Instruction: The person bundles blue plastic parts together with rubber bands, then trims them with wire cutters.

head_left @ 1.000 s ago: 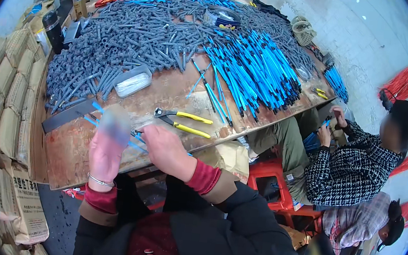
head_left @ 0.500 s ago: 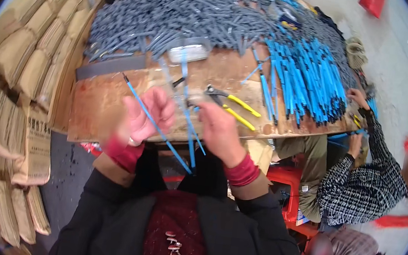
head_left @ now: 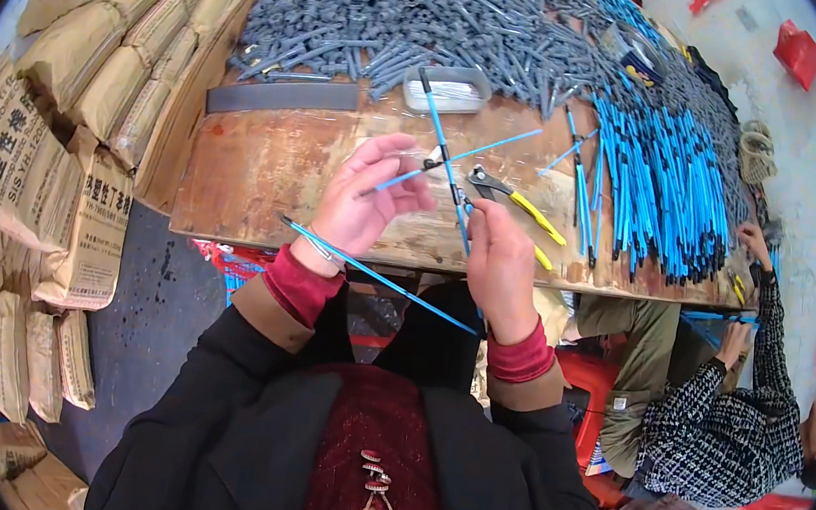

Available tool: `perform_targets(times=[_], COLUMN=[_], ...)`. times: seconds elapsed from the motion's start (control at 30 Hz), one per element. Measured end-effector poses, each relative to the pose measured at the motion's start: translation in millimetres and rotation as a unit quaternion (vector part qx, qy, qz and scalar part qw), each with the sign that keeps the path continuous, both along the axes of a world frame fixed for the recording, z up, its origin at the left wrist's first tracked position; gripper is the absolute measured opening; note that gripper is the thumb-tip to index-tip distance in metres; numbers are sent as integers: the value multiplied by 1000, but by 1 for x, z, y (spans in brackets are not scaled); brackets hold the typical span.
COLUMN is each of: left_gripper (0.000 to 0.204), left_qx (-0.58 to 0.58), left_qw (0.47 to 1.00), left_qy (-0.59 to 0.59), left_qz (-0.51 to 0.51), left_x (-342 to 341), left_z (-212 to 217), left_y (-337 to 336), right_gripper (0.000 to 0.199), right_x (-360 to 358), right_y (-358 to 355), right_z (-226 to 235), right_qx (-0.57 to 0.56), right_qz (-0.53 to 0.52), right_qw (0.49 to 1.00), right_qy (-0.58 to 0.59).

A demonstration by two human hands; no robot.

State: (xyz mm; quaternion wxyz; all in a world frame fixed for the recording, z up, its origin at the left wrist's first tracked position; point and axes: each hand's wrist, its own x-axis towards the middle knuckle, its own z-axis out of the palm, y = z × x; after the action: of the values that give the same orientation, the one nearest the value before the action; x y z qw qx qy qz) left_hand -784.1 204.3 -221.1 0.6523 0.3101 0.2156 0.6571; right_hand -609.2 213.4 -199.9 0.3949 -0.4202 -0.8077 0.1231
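Observation:
My right hand is closed in a pinch on a blue-and-black rod, which slants up and away over the table. A thinner blue rod crosses it near a small black fitting. My left hand has its fingers spread, and the thin rod's near end lies across them. Whether those fingers grip it is hard to make out. Over my left wrist lies another blue stick with a dark end. Pliers with yellow handles lie on the table just beyond my right hand.
Grey plastic parts are heaped along the back. A clear tray of thin pieces and a flat grey strip lie before them. Many blue-and-black rods lie at right, near a co-worker's hand. Brown sacks stand stacked at left.
My left hand has opened and moved right. The stick now lies lower, over its wrist. My right hand has moved right; the rod it pinches points up and away, crossed by the thin rod.

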Motion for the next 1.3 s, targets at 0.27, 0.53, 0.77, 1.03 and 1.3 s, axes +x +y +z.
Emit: perform_targets(times=[0.27,0.53,0.77,1.03,1.3], left_gripper=[35,17,11,13,14], left_qx=[43,-35,-74,-108,-105], left_qw=[957,998,980,981,989], left_qy=[256,59,-69,-57,-48], left_qz=[130,13,-170,-149,-92], left_x=[5,-24,-52,-51,-50], left_z=[-5,16,-10,-6,-33], left_y=[11,2,-25,-48,-24], right_gripper=[11,14,35,42,29], right_x=[-4,5,77,104,113], right_y=[-6,21,137,175,161], right_z=[8,15,5,-24,-19], right_qx=[-39,-108,-93,-146,12], right_qz=[-4,84,-327,-292,-99], right_qw=[999,990,916,897,970], right_qy=[-17,34,-212,-300,-222])
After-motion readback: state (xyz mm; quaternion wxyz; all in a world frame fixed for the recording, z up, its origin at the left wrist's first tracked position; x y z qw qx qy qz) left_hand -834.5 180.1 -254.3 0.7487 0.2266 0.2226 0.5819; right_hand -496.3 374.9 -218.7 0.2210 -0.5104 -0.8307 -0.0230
